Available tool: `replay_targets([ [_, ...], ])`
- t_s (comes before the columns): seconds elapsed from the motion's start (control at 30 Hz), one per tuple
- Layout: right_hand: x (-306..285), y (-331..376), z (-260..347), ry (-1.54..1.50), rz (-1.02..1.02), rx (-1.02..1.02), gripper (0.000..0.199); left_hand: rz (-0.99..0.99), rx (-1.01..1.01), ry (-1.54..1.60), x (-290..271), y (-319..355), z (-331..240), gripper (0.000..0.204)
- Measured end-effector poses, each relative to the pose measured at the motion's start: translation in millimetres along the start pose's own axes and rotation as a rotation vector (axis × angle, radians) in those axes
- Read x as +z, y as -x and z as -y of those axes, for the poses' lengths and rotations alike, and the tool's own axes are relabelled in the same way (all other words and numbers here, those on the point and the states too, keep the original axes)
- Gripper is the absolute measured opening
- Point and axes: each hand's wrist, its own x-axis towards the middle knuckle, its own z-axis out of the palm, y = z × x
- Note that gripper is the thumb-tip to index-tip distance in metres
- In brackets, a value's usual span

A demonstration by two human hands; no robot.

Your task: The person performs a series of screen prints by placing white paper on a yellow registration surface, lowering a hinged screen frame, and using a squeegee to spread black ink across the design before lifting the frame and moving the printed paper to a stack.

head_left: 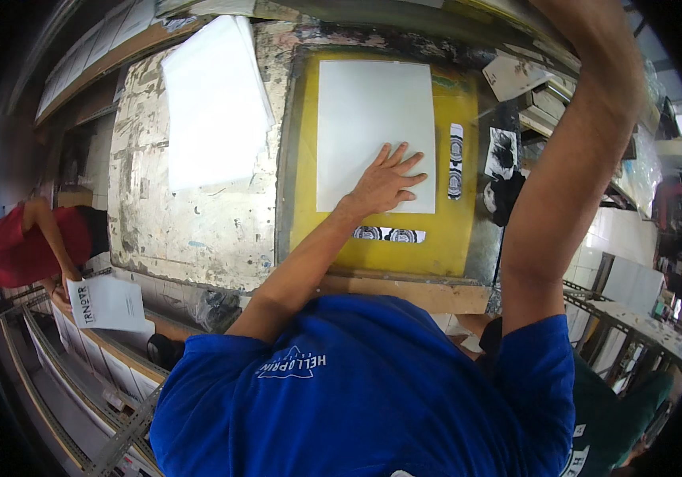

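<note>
Fingers (404, 163) of the left hand (385, 187) lie spread and flat on the lower right part of a white sheet (369, 119), palm down, gripping nothing. That sheet rests on a yellow printing bed (456, 238), square to its edges.

Far left, another person in a red top (19, 246) bends over a shelf, holding a printed white paper (110, 304); their face is turned away. Next comes a worn, paint-flecked table (190, 238) with a stack of blank white sheets (214, 103) on it, just beside the yellow bed.

From the blue shirt (357, 381) the left forearm (301, 262) runs up and to the right, nearly straight, to the pressed hand. Just below the sheet lies a short strip with round black-and-white prints (389, 234); a second strip (456, 159) stands upright at the sheet's right edge (both apart from the hand).

Further right, the right arm (563, 159) rises steeply toward the top edge, elbow bent. Its hand is cut off by the frame, so I cannot tell whether it is clenched or loose. Behind that arm a black-printed scrap (501, 153) and cluttered shelves are partly hidden and hard to make out.
</note>
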Motion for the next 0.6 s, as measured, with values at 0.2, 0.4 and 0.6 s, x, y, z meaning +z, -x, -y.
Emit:
replay_targets([
  [0.2,12.9,-9.9,-37.0,-0.046,0.027,-0.08,0.042,0.044,0.06,0.01,8.1,-7.6,-27.8,0.052],
  [0.4,-0.2,-0.9,-13.2,-0.194,0.081,-0.049,0.042,0.043,0.068,-0.007,16.7,0.8,-32.2,0.052],
  [0.6,-5.4,-0.1,-10.2,-0.209,0.133,-0.047,0.04,0.062,0.091,-0.001,18.4,4.9,-37.4,0.053],
])
